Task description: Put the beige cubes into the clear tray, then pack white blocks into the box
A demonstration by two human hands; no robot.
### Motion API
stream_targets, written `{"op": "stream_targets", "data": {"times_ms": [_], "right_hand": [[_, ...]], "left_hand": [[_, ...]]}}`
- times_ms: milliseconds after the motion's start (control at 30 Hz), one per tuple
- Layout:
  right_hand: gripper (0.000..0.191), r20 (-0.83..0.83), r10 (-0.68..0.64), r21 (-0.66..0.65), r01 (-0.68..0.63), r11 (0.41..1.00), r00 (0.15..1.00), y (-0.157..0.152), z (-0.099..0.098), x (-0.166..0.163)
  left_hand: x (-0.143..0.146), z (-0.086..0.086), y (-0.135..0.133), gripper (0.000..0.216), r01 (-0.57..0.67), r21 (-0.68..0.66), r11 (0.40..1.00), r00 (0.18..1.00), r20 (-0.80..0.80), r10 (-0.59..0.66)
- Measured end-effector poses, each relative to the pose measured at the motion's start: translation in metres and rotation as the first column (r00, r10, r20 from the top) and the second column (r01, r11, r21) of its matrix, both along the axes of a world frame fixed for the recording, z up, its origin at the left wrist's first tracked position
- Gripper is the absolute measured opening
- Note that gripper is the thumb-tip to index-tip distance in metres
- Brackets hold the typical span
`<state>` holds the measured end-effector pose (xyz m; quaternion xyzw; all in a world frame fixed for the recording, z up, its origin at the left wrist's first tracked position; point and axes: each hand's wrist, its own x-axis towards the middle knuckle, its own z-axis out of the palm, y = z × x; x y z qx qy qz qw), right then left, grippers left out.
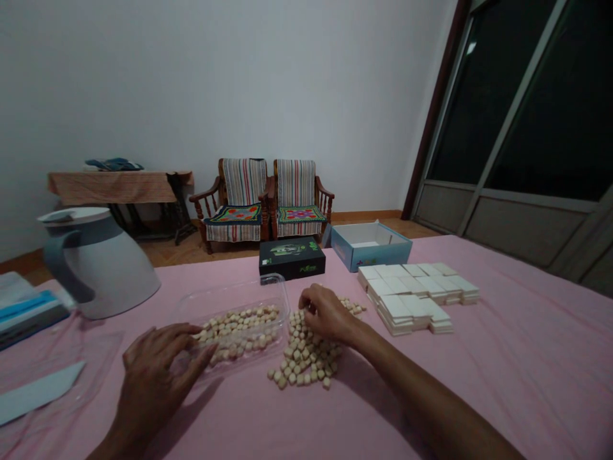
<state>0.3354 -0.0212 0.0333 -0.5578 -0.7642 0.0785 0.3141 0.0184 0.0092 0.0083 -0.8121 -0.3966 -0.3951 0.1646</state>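
A clear plastic box (286, 313) holds a layer of small pale wooden pieces (239, 329). My left hand (160, 364) is at the box's left end, thumb toward the front and fingers over the edge. Beside the box's right end, more small wooden pieces (301, 354) lie in a loose pile on the pink cloth. Over the back of this pile is my right hand (328, 313), its fingers bent and pinched together. What sits between those fingertips is hidden.
Stacks of white tiles or cards (407, 294) stand at the right. Behind are a black box (292, 257) and an open blue box (371, 246). At the left are a white-and-grey jug (110, 268), a blue packet (33, 316) and a clear plastic tray (96, 377) with a white strip.
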Motion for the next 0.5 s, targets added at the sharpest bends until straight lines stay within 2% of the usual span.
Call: {"op": "stream_targets", "data": {"times_ms": [100,167,267,433,500], "right_hand": [[0.022,-0.226,0.057,0.156,-0.022,0.987,0.972,-0.004,0.009,-0.010],[0.021,-0.296,0.128,0.181,-0.076,0.981,0.947,-0.008,0.010,-0.018],[0.022,-0.331,0.154,0.168,-0.102,0.980,0.931,-0.010,0.008,-0.023],[0.022,-0.410,0.054,0.142,0.005,0.990,0.911,0.000,0.000,-0.007],[0.021,-0.366,-0.022,0.111,0.067,0.992,0.930,0.007,-0.006,0.005]], "left_hand": [[0.001,0.000,-0.002,0.031,-0.002,-0.012,1.000,1.000,0.009,0.002],[0.002,0.001,-0.005,0.031,-0.003,-0.021,1.000,1.000,0.018,0.004],[0.004,0.002,-0.008,0.030,-0.015,-0.038,0.999,1.000,0.006,0.015],[0.005,0.002,-0.011,0.029,-0.043,-0.059,0.997,0.999,-0.003,0.043],[0.005,0.001,-0.011,0.028,-0.048,-0.067,0.997,0.999,-0.004,0.048]]}}
